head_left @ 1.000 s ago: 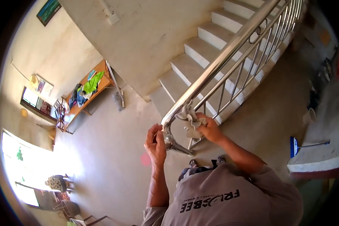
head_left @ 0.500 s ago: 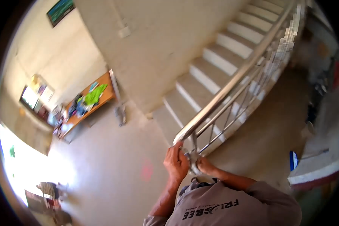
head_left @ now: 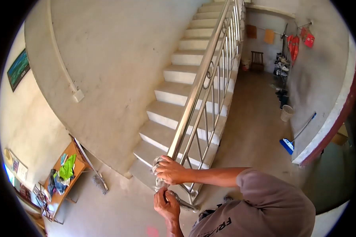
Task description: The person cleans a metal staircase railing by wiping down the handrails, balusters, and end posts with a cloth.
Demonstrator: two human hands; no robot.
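A stainless steel handrail (head_left: 194, 93) slopes down the stairs to its lower end at my hands. My right hand (head_left: 171, 170) is closed round a greyish rag (head_left: 157, 162), pressing it against the rail near the bottom. The rag hangs below those fingers towards my left hand (head_left: 167, 204). My left hand sits just lower, its fingers curled at the rag's lower end; what lies inside them is mostly hidden. Thin metal balusters (head_left: 197, 144) stand beneath the rail.
Concrete stairs (head_left: 174, 106) rise ahead. At left, a wooden table (head_left: 80, 165) holds clothes, with a mop (head_left: 100, 183) beside it. To the right are a blue broom (head_left: 287, 146), a wastebasket (head_left: 287, 113), shoes (head_left: 281, 65) and a chair (head_left: 257, 61).
My view has swung rightward and levelled, bringing the passage beside the stairs into sight. My right hand has moved up onto the rail above my left, which is now lower.
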